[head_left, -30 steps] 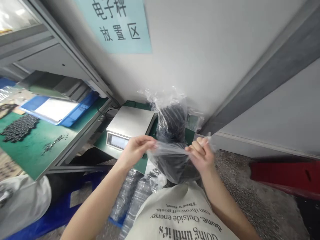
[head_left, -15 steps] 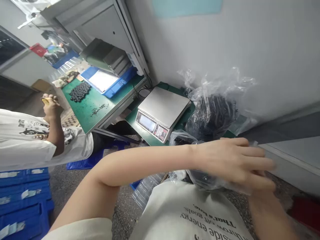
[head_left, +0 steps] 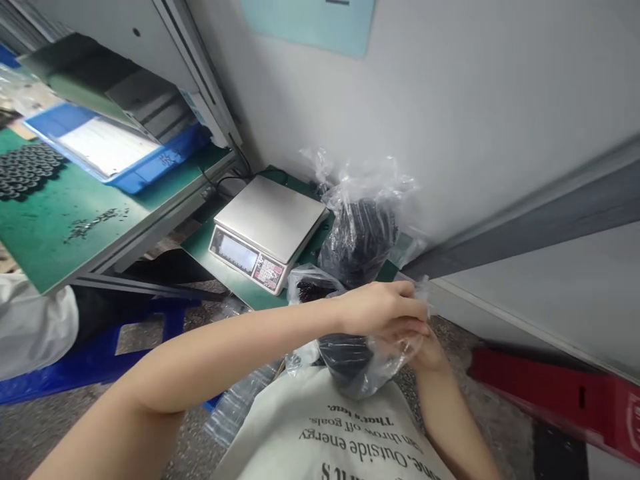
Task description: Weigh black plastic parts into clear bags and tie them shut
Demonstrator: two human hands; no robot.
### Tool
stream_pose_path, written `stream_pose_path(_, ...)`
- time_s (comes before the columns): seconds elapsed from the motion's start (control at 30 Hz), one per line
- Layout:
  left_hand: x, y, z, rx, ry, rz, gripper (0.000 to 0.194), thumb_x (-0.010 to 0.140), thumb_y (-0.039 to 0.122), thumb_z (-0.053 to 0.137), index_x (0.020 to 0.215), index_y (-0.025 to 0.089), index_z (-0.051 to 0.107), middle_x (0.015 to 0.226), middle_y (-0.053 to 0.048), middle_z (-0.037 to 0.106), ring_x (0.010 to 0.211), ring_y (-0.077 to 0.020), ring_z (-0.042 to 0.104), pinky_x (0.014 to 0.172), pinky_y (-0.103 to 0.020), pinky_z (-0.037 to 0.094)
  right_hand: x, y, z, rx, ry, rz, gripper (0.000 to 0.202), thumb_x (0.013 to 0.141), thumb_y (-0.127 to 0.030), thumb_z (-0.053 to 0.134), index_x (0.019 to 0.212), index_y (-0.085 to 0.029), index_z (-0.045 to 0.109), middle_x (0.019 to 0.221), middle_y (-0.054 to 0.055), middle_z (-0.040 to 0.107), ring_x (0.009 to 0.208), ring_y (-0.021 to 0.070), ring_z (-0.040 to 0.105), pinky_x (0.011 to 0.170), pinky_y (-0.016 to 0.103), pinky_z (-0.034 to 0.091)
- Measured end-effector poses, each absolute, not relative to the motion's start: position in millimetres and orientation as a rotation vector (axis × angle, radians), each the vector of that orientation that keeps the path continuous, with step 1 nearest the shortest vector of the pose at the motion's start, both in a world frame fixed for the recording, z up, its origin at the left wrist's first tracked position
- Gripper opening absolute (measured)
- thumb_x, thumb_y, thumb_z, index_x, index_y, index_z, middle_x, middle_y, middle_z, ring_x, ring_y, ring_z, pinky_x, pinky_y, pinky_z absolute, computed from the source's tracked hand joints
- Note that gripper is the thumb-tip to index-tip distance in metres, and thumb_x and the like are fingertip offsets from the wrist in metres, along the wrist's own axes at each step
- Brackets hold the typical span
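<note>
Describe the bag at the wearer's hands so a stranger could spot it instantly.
Start at the digital scale, then move right and down toward the wearer's printed shirt. Right in front of it is a clear plastic bag with dark contents. Both the left hand and right hand gather its plastic, unlike the filled bag standing beside the scale.

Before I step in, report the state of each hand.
Left hand: fingers bent at the bunched plastic of the clear bag; whether gripping cannot be told.
Right hand: closed on that bag, partly hidden.
</note>
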State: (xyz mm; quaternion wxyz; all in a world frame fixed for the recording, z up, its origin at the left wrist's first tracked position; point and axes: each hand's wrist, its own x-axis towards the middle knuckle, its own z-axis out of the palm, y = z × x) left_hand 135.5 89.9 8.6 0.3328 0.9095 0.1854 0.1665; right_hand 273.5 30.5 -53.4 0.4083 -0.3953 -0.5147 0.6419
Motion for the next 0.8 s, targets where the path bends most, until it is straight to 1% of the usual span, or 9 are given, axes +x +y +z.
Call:
stream_pose_path(0.1, 136.1, 92.3, 15.5, 2.326, 0.545, 0.452, 0.015, 0.083, 0.023, 0.055, 0.086, 0.015, 0.066, 0.073, -0.002, 0.048, 0.068, -0.0115, 0.049, 0.056, -0.017, 0.04, 277.7, 33.7, -44.2, -0.816, -1.342, 1.727, 0.03, 0.062, -0.05, 0.064, 0.078, -0.025, 0.058, 0.057, -0.003, 0.049, 0.048, 0.0147, 0.049, 0.041, 0.029, 0.044)
stream_pose_path(0.2, 138.0, 93.6, 23.3, 2.307, 0.497, 0.431, 0.011, 0.082, 0.019, 0.056, 0.081, 0.013, 0.066, 0.073, -0.003, 0.057, 0.069, -0.012, 0.052, 0.058, -0.018, 0.041, 282.5, 38.9, -34.1, -0.714, -1.411, 1.833, 0.023, 0.064, -0.044, 0.063, 0.075, -0.024, 0.059, 0.055, -0.003, 0.048, 0.048, 0.0139, 0.046, 0.044, 0.029, 0.042)
stream_pose_path(0.33, 136.0, 89.4, 29.6, 2.173, 0.585, 0.356, 0.012, 0.081, 0.012, 0.053, 0.072, 0.014, 0.061, 0.07, -0.002, 0.063, 0.061, -0.0106, 0.055, 0.057, -0.018, 0.041, 279.6, 39.5, -31.1, -0.699, -1.451, 1.916, 0.036, 0.062, -0.056, 0.061, 0.067, -0.022, 0.055, 0.05, -0.003, 0.046, 0.044, 0.0137, 0.045, 0.042, 0.028, 0.04)
stream_pose_path(0.4, 132.3, 84.0, 31.1, 2.111, 0.722, 0.361, 0.014, 0.079, 0.011, 0.052, 0.069, 0.015, 0.061, 0.063, -0.001, 0.061, 0.054, -0.0107, 0.054, 0.05, -0.018, 0.04, 271.2, 35.6, -32.2, -0.761, -1.438, 1.91, 0.036, 0.067, -0.057, 0.06, 0.067, -0.021, 0.052, 0.045, -0.006, 0.04, 0.039, 0.0103, 0.038, 0.037, 0.025, 0.034)
stream_pose_path(0.5, 124.2, 71.9, 32.9, 2.004, 0.954, 0.454, 0.019, 0.076, 0.011, 0.051, 0.091, 0.016, 0.061, 0.048, 0.004, 0.052, 0.041, -0.0119, 0.048, 0.038, -0.019, 0.033, 255.2, 26.6, -30.2, -0.833, -1.419, 1.908, 0.036, 0.078, -0.054, 0.052, 0.064, -0.021, 0.046, 0.041, -0.008, 0.033, 0.032, 0.0066, 0.028, 0.032, 0.021, 0.026)
stream_pose_path(0.53, 121.1, 66.6, 33.1, 1.952, 1.01, 0.496, 0.028, 0.075, 0.012, 0.052, 0.101, 0.016, 0.058, 0.045, 0.006, 0.049, 0.038, -0.0124, 0.046, 0.035, -0.019, 0.031, 250.6, 23.5, -28.4, -0.842, -1.418, 1.914, 0.037, 0.08, -0.055, 0.049, 0.065, -0.021, 0.046, 0.041, -0.008, 0.035, 0.032, 0.0068, 0.03, 0.032, 0.02, 0.027)
stream_pose_path(0.6, 114.6, 54.2, 31.8, 1.822, 1.075, 0.6, 0.033, 0.075, 0.017, 0.054, 0.108, 0.019, 0.054, 0.045, 0.007, 0.047, 0.035, -0.0127, 0.046, 0.032, -0.019, 0.031, 243.9, 17.8, -24.0, -0.85, -1.42, 1.906, 0.04, 0.082, -0.06, 0.044, 0.072, -0.021, 0.049, 0.046, -0.005, 0.046, 0.034, 0.0081, 0.038, 0.034, 0.021, 0.032)
stream_pose_path(0.7, 105.1, 32.5, 23.2, 1.743, 1.11, 0.812, 0.024, 0.075, 0.024, 0.058, 0.099, 0.026, 0.057, 0.05, 0.006, 0.05, 0.036, -0.0123, 0.046, 0.033, -0.019, 0.034, 240.3, 10.8, -18.8, -0.864, -1.412, 1.811, 0.052, 0.079, -0.069, 0.036, 0.072, -0.02, 0.053, 0.056, -0.001, 0.054, 0.043, 0.0098, 0.045, 0.045, 0.023, 0.041)
stream_pose_path(0.8, 96.4, 12.5, 8.1, 1.836, 0.92, 0.857, 0.013, 0.072, 0.02, 0.06, 0.082, 0.029, 0.064, 0.053, 0.002, 0.056, 0.043, -0.0147, 0.051, 0.039, -0.022, 0.039, 242.0, 4.7, -17.1, -0.91, -1.388, 1.67, 0.049, 0.082, -0.063, 0.039, 0.073, -0.019, 0.06, 0.072, 0.003, 0.06, 0.07, 0.0151, 0.057, 0.068, 0.028, 0.046)
